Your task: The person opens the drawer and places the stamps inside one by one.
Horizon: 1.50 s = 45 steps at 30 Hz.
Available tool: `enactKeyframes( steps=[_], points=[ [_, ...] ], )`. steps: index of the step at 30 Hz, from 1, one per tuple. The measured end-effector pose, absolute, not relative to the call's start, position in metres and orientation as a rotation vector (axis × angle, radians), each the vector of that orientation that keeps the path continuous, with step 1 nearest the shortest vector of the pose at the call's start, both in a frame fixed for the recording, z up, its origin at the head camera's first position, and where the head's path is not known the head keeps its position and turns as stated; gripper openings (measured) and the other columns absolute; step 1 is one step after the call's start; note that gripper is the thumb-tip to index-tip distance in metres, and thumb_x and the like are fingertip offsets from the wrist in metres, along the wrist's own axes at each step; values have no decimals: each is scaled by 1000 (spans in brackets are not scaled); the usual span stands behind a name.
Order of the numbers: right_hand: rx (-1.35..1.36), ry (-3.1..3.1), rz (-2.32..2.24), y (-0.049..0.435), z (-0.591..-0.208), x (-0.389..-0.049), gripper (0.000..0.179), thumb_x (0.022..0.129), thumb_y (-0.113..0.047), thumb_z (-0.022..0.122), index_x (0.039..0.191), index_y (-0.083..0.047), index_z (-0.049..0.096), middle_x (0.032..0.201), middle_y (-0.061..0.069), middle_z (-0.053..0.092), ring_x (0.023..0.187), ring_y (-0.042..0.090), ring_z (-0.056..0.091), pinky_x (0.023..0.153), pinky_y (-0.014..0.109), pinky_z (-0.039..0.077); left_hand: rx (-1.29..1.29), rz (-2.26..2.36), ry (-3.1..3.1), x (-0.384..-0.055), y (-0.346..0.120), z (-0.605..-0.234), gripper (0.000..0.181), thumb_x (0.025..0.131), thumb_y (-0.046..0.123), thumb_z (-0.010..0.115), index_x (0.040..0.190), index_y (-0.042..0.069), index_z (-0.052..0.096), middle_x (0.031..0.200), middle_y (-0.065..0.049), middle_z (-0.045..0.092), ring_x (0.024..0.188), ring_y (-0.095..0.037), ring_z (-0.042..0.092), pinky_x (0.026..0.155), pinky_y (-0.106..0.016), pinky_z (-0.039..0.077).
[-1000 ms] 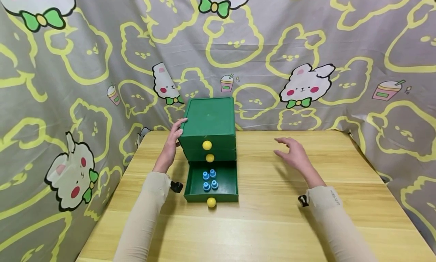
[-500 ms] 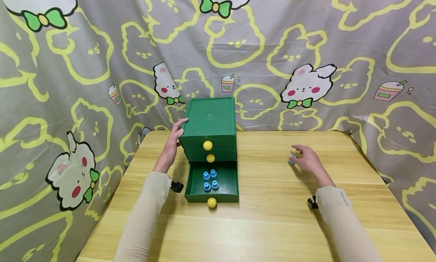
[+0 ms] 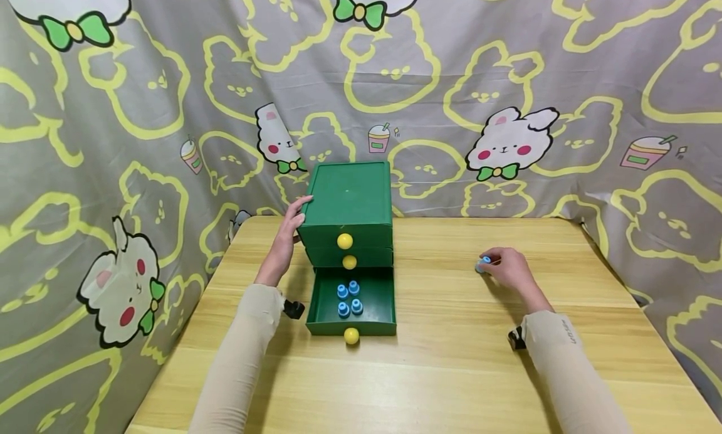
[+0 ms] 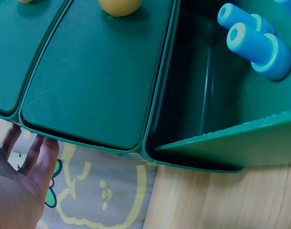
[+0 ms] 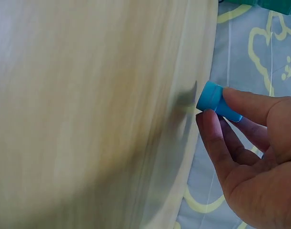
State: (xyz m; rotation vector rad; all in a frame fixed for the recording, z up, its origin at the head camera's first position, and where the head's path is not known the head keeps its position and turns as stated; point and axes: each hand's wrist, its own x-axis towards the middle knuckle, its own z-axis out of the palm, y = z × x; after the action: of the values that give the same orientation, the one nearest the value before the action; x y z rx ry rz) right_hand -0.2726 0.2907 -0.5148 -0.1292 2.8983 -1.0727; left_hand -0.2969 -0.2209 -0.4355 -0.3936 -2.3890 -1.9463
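Note:
My right hand (image 3: 509, 266) pinches a small blue stepped plastic peg (image 5: 212, 98) between thumb and fingertips, low over the right part of the table. In the right wrist view its wider end points away from the palm. A green three-drawer cabinet (image 3: 350, 192) with yellow round knobs stands left of it. My left hand (image 3: 284, 243) rests its fairly straight fingers against the cabinet's left side, near the top edge. The bottom drawer (image 3: 375, 305) is pulled out, and several matching blue pegs (image 4: 259, 50) stand upright inside it; the two upper drawers are closed.
The wooden table (image 3: 440, 371) carries the cabinet at its back middle. A grey curtain (image 3: 417, 95) with yellow animal outlines hangs behind and along both sides. The open drawer's yellow knob (image 3: 351, 336) juts toward the front.
My right hand has moved right and taken hold of a blue peg, which now tilts in the fingers. My left hand, the cabinet and the open drawer have stayed put.

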Motion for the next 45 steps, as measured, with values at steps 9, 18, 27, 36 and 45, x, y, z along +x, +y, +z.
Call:
enactKeyframes(
  steps=[9,18,27,36,45],
  points=[
    [-152,2920,-1092,281,-507,-269,32,98,-20,71,122,1,73,110,20,74,98,33,68,83,44,54,-391,-1950,-2385,-297,-221,-436,52,106,46,34,158,38,37,168,4,23,146,-33,31,109,-68,26],
    [-262,2932,-1123,265,-499,-267,30,96,-17,74,118,4,74,107,21,75,97,38,72,85,50,58,-387,-1953,-2388,-297,-222,-437,52,107,46,33,158,37,37,168,5,23,147,-33,30,110,-69,25],
    [-333,2923,-1170,241,-487,-260,26,95,-16,75,114,1,76,105,18,76,93,34,74,82,46,60,-391,-1944,-2396,-299,-221,-437,54,106,46,33,159,36,35,170,4,20,148,-35,28,111,-70,22],
    [-404,2900,-1194,216,-483,-255,26,94,-13,77,115,2,76,105,18,77,92,31,75,79,43,61,-391,-1949,-2386,-299,-220,-435,53,106,47,34,158,37,37,169,4,23,146,-34,31,109,-68,26],
    [-516,2890,-1182,195,-478,-250,23,93,-11,78,111,3,77,101,17,77,87,28,75,78,42,61,-382,-1945,-2389,-298,-221,-435,52,106,46,34,158,38,37,169,5,23,146,-34,31,109,-69,25]
  ],
)
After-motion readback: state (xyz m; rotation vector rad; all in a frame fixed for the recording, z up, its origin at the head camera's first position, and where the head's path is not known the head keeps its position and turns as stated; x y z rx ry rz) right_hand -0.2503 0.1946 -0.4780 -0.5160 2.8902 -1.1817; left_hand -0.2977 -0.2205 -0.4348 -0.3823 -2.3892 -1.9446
